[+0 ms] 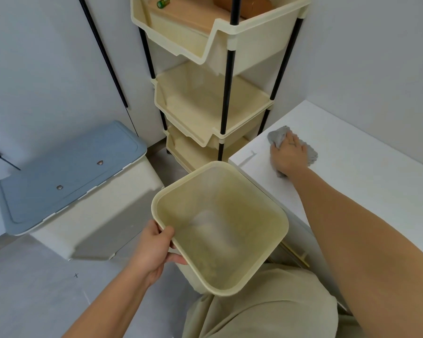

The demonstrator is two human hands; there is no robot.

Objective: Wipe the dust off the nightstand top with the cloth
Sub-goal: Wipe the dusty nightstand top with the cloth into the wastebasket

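Pale walls (34,69), grey floor (29,293), cream tiered rack (254,52), blue-lidded bin (69,172).

We are in a home, in a room corner with plain white walls. A cream plastic tiered storage rack on black poles (244,52) stands just beside a white nightstand top (364,186), and a cream bin with a blue-grey lid (69,172) sits on the pale grey floor (34,289).
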